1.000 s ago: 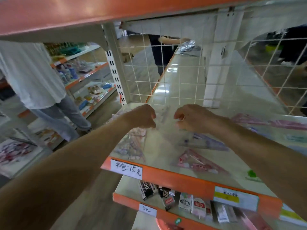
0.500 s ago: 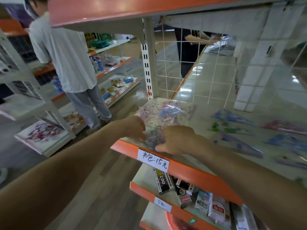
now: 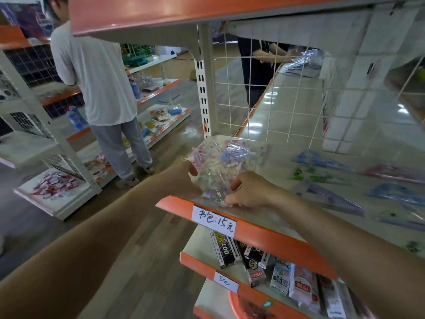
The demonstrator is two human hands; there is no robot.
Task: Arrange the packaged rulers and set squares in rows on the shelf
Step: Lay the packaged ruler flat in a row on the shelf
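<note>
**The bundle [image 3: 220, 160] at the front left corner of the shelf [image 3: 271, 236]**

My left hand [image 3: 187, 180] pinches these packaged set squares by their left side, and my right hand [image 3: 249, 192] grips the near end. The bundle runs backward. The laid-out packs [image 3: 331, 196] lie rightward, nearer my right hand.

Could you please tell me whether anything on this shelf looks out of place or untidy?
Yes. The heap of clear-wrapped pink and blue ruler packs is piled in a jumble at the front left corner of the cream shelf, gripped by the left hand and right hand, while the flat packaged set squares to its right lie singly.
</note>
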